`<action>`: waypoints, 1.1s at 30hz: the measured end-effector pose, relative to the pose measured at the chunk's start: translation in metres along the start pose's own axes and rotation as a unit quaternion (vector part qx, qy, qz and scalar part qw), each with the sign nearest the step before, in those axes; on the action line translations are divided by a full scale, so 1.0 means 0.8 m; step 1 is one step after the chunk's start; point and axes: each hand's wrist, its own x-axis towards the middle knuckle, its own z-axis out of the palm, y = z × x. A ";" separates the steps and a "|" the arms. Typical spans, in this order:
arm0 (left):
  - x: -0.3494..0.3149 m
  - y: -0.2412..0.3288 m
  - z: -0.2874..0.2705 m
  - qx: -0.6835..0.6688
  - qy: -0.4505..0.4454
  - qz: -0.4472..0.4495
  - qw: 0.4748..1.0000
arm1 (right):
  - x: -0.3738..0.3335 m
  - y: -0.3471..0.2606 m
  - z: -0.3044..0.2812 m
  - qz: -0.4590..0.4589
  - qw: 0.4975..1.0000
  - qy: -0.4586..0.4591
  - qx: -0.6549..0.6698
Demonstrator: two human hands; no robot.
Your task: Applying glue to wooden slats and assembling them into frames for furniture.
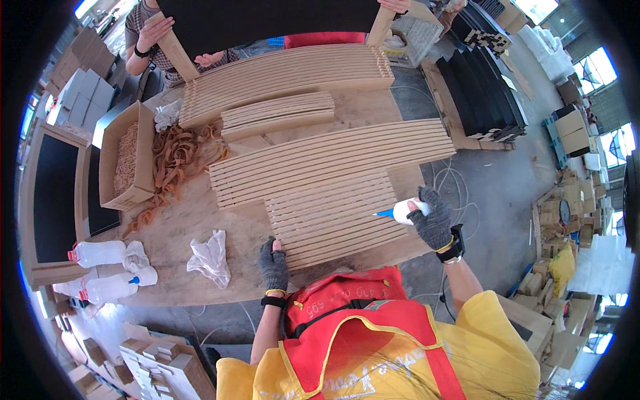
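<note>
My right hand point(434, 219), in a grey fingerless glove, is closed round a white glue bottle point(404, 212). Its blue nozzle points left, over the right part of a row of short wooden strips point(337, 220). At the near left corner of that row, my left hand point(273, 268), gloved the same way, holds the strip ends with the thumb uppermost; its other fingers are partly hidden. Just beyond lies a row of longer, slightly curved wooden strips point(327, 162). Whether glue is coming from the nozzle is too small to tell.
On the wooden table point(173, 260) lie a white cloth point(210, 259), clear bottles point(100, 254), tangled brown straps point(179, 157) and a cardboard box point(142, 177). Farther back are more strip stacks point(287, 73). Across the table, a person's hands point(155, 33) hold a black-panelled wooden frame point(273, 20).
</note>
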 end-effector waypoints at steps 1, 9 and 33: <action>0.001 0.000 0.000 -0.003 -0.009 -0.004 1.000 | -0.003 0.008 -0.003 0.005 1.000 0.003 -0.010; -0.005 0.018 0.001 -0.011 -0.002 0.008 1.000 | 0.000 0.038 -0.026 0.031 0.999 0.018 -0.025; -0.001 0.010 -0.004 0.013 -0.005 0.002 1.000 | -0.060 0.200 0.003 0.380 0.674 0.043 0.632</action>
